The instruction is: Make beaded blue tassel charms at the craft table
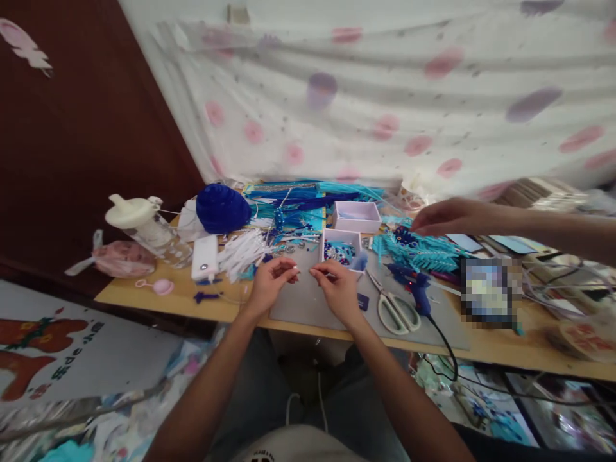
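My left hand [272,283] is raised over the grey mat [304,309], thumb and fingertips pinched together. A tiny pale speck shows at those fingertips, too small to name. Facing it across a narrow gap, my right hand [341,292] is also closed in a pinch, and whatever it holds is hidden. Just beyond the right hand stands a small white box [359,242] of blue and red beads. White-handled scissors [398,313] and a blue glue gun [418,287] lie to its right. A bundle of white fuzzy stems [240,253] is left of my left hand.
Another person's hand [445,217] reaches in from the right over turquoise fuzzy-stem pieces [433,253]. A second box [357,218], a dark blue fuzzy bundle [222,208], a white power bank [205,258] and a lidded bottle [149,224] crowd the table. The glue gun's cord [447,343] drops over the front edge.
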Demonstrator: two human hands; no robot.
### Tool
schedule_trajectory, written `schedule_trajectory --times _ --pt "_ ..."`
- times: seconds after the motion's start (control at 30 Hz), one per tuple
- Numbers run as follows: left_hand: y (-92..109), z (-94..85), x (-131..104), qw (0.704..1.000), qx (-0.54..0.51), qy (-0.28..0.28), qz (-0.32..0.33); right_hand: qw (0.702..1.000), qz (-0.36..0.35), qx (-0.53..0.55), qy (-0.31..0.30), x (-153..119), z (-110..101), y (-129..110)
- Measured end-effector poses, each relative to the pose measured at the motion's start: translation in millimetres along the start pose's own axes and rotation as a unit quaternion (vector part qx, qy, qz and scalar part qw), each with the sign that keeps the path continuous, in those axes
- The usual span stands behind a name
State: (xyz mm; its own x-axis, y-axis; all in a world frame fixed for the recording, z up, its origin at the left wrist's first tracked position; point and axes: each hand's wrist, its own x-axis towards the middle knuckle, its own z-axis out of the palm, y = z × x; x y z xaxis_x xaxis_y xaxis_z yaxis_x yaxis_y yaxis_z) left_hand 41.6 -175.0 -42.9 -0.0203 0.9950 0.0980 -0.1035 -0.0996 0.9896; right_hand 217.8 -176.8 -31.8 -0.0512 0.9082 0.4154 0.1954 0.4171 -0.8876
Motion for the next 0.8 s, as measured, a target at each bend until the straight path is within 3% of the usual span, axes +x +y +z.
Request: schedule_trajectory --times 0.13,0.3,0.53,0.8 --pt "-10 1.7 -11 0.996 -0.078 0.016 -0.050 0.999 -0.028 -0.004 -0.035 0 4 -4" --pt "-9 12.9 -11 0.977 -0.191 0.016 -0.098 0.997 -0.038 -0.015 -0.058 5 -5 -13" --pt "-10 26.2 -4 0.975 -0.201 0.017 -0.089 0.996 -0.064 -0.034 -0.055 9 -15 -14" --pt "-12 27.0 -3 0.979 -0.188 0.016 -0.072 0.996 -0.064 -0.038 -0.052 9 -19 -13"
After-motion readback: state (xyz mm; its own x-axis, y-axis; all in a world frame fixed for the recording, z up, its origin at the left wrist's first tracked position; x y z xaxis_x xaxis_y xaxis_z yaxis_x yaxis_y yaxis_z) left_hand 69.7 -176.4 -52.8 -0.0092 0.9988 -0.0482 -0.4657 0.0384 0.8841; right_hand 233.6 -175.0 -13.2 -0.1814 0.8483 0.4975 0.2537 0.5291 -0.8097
